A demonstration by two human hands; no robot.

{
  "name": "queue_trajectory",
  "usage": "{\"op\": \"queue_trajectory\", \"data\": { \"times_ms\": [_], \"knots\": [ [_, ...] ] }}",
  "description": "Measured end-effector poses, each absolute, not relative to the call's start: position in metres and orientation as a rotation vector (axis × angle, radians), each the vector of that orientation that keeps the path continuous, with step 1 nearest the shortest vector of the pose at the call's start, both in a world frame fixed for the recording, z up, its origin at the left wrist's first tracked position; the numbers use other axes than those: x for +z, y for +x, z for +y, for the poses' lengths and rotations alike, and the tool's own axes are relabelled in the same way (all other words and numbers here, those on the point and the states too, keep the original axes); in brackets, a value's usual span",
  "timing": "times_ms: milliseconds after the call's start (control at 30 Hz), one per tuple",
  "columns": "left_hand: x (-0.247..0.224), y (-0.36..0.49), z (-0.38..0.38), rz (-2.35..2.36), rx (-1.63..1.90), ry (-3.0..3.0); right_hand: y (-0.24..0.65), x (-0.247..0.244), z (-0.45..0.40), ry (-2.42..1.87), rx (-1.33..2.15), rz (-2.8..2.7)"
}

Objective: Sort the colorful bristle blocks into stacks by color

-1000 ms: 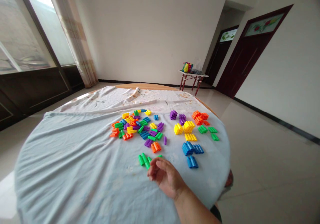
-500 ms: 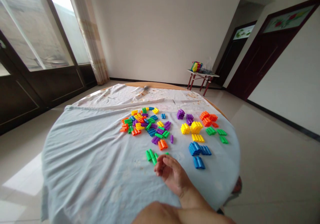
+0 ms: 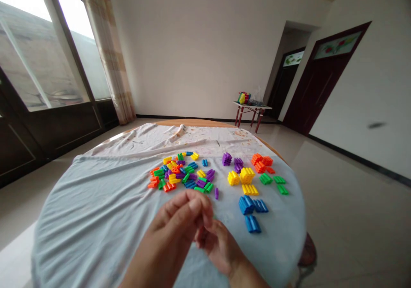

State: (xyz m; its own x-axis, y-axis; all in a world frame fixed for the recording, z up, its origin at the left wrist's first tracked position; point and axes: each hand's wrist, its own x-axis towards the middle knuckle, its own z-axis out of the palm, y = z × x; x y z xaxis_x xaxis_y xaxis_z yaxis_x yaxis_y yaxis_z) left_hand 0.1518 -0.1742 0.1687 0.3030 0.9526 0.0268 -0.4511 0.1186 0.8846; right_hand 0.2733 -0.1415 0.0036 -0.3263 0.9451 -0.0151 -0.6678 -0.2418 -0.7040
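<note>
- Blue cloth, pale and creased, (image 3: 93,219) covers the near part of our tabletop (image 3: 192,121), whose bare wooden rim shows at the far edge.
- Our hands are together over the near part of the cloth: the left hand (image 3: 170,232) reaches across so that its fingertips overlap those of the right hand (image 3: 223,249). We cannot tell whether either one grips anything (a trace of green shows by the fingers, too small to name).
- Beyond our left hand lies the mixed heap (image 3: 174,179) of ribbed plastic pieces in orange, green, yellow, purple and blue, with one purple piece (image 3: 216,193) lying apart on its right side.
- Farther right we see groups of one colour each: the purple block (image 3: 226,159), the yellow cluster (image 3: 247,175), the orange cluster (image 3: 260,167), three green pieces (image 3: 266,179) just apart from one another, and the blue block (image 3: 246,205) with a flat blue piece (image 3: 253,224) nearer us.
- The step in hand looks to us like two-handed work at the fingertips, perhaps fitting or adjusting small pieces.
- As we judge it, the next move calls for a light pinch, ribs lined up evenly, and wrists kept clear of the loose pieces.
</note>
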Motion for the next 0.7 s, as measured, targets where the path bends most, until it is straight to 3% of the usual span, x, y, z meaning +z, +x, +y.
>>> {"op": "queue_trajectory", "data": {
  "times_ms": [133,333,700],
  "knots": [
    [0.116,0.130,-0.105,1.096,1.506,1.108,0.272,0.002,-0.140,-0.532,1.830,-0.654],
    [0.035,0.068,-0.046,1.728,1.492,1.180,0.272,0.004,-0.139,-0.526,1.839,-0.649],
    [0.011,0.047,-0.046,1.923,1.523,1.272,0.275,0.010,-0.143,-0.609,1.761,-0.746]
  ]
}}
